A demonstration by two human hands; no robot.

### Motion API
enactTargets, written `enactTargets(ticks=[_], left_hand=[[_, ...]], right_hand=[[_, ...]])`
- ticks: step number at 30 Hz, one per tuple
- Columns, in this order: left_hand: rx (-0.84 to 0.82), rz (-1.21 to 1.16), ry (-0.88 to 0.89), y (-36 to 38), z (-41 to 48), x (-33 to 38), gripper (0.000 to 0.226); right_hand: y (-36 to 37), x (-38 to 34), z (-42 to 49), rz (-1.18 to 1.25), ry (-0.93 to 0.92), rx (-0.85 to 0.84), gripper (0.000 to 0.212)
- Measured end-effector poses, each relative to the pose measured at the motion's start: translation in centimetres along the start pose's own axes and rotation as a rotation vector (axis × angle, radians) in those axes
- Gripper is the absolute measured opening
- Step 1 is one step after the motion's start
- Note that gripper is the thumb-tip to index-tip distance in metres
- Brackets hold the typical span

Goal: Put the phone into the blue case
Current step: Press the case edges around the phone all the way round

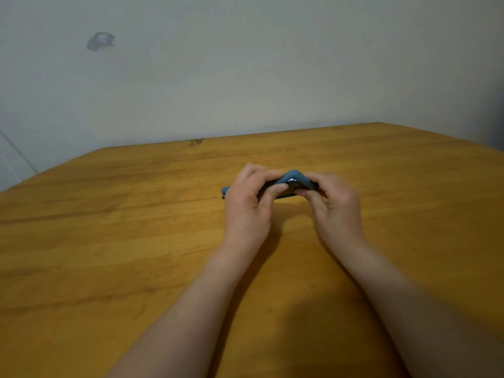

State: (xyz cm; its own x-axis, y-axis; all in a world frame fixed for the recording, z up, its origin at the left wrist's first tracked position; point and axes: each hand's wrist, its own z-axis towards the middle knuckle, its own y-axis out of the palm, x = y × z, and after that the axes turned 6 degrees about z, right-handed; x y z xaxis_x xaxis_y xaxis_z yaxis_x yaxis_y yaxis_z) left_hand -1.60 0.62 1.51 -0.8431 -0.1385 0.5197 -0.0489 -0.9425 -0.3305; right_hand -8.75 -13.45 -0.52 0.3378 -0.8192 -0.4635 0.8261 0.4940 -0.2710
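Note:
The blue case [293, 176] is held just above the wooden table [109, 227], near its middle, and is bent upward into an arch between my hands. The dark phone [289, 189] shows under the arch, with a shiny corner visible; most of it is hidden by my fingers. My left hand [249, 203] grips the left part of the case and phone, thumb pressed along the front edge. My right hand [334, 203] grips the right part, fingers curled under it. The case's left end [225, 190] sticks out past my left hand.
A pale wall [245, 64] stands right behind the table's far edge. The table's corners fall away at the far left and far right. A small dark mark [196, 142] sits on the table's far edge.

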Motion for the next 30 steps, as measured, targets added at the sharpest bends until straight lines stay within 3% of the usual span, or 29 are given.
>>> enactTargets(ticks=[4,13,18,24,30], left_hand=[[0.024,0.075,0.087,0.0,-0.2,0.0,0.011],[0.02,0.038,0.043,0.0,-0.1,0.2,0.01],[0.022,0.051,0.104,0.0,-0.5,0.2,0.01],[-0.003,0.136,0.14,0.0,-0.5,0.7,0.03],[0.046,0.141,0.157,0.1,-0.4,1.0,0.019]], right_hand=[[0.0,-0.2,-0.1,0.006,0.007,-0.005,0.023],[0.0,-0.6,-0.1,-0.001,0.024,-0.026,0.023],[0.1,-0.5,-0.1,-0.009,0.018,-0.021,0.023],[0.1,-0.7,-0.2,-0.032,-0.037,-0.026,0.024],[-0.1,-1.2,-0.1,-0.033,-0.015,-0.063,0.024]])
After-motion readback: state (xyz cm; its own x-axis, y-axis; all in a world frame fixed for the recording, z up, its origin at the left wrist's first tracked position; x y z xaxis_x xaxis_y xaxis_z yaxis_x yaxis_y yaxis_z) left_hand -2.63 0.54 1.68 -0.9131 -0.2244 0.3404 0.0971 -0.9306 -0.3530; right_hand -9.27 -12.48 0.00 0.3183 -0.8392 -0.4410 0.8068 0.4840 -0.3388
